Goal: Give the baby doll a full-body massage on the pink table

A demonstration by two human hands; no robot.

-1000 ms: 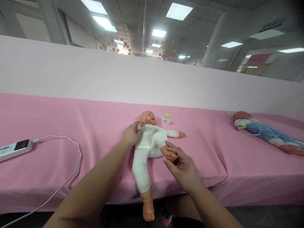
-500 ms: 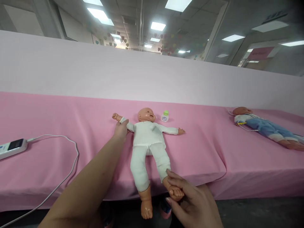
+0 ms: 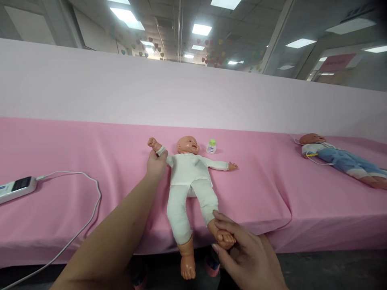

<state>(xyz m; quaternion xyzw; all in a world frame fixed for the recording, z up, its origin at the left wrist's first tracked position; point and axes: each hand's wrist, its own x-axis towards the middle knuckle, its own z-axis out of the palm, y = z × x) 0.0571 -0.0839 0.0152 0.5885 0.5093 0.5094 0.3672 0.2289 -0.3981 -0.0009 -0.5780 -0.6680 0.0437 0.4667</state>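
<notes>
A baby doll in white cloth top and leggings lies on its back on the pink sheet, feet over the front edge. My left hand is closed around the doll's forearm on the left, and the doll's fist shows above it. At lower right, my right hand is curled about the doll's foot. Its fingers lie along the ankle and the thumb is below the toes. The doll's other foot hangs free. The doll's other arm stretches out to the right.
A small bottle with a green cap stands beside the doll's head. A white handheld device with a cable lies at left. Another doll in blue clothes lies far right. A white wall panel rises behind the pink sheet.
My left hand has shifted slightly right and lifted the doll's forearm a little, tilting its fist upward. The right hand stays at the foot, almost still.
</notes>
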